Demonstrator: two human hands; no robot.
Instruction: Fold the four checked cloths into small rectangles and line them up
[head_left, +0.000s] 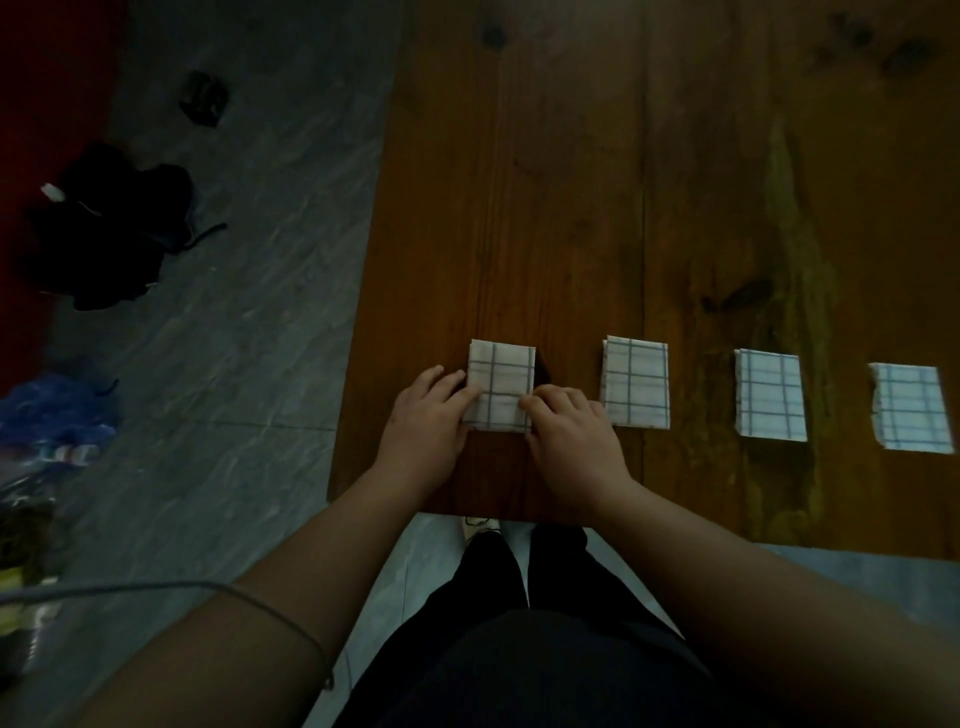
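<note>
Left-end cloth (501, 382): lies on the surface (571, 208) as a small folded rectangle, long axis pointing away from the body, tilted a touch off square. Sits right under both hands, so no reach needed & neither hand nearer.

Left hand (428, 410): on that cloth's left edge, fingers (460, 389) laid fairly flat across it, pressing, not wrapped round. Right hand (569, 436): on its near-right corner, fingers (540, 404) bent down onto the fabric, thumb hidden. Can't tell pinch from plain press.

Rt of left-end cloth, in order: second cloth (635, 384), third cloth (770, 395), fourth cloth (911, 408). All folded, same long-axis direction, bare wood between each. Fourth: uneven along its left edge.

Judging from this: nearly done. Prob. only a last squaring of left-end cloth against second cloth's edges. Calls for a small turn & press, not a lift.

Room: lots of bare wood beyond left-end cloth; gap on its rt wide enough for the right hand. To its left, the surface's side edge fairly near, then floor; near edge just behind the wrists. Possible slips: a shove left or bodyward toward an edge, or dragging fingers opening the fold.

Further left of left-end cloth, down on the floor: dark bundle (104, 228), blue bag (52, 415).
</note>
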